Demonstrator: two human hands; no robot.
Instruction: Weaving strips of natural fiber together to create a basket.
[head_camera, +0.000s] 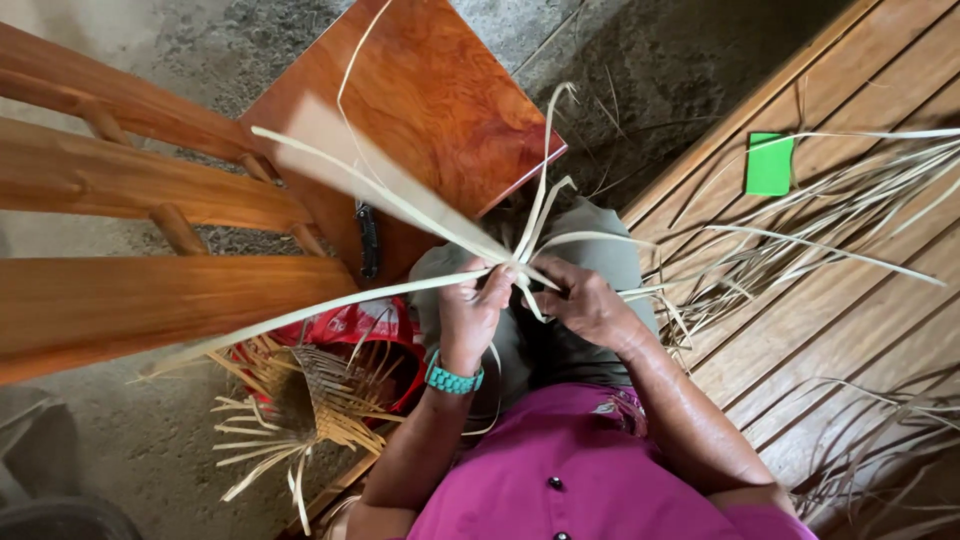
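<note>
My left hand (470, 312) and my right hand (582, 300) meet over my lap, both pinching a bundle of pale flat leaf strips (400, 200) where the strips cross. The strips fan out to the left, upward and to the right. A turquoise beaded bracelet (452, 378) sits on my left wrist. I wear a magenta shirt (580, 470) and grey trousers.
A polished wooden chair (150, 200) with a reddish seat stands to the left. Below it lies a half-woven basket (300, 400) beside a red bag (350, 325). Loose dried strips (800, 250) and a green card (769, 164) lie on the plank platform at right.
</note>
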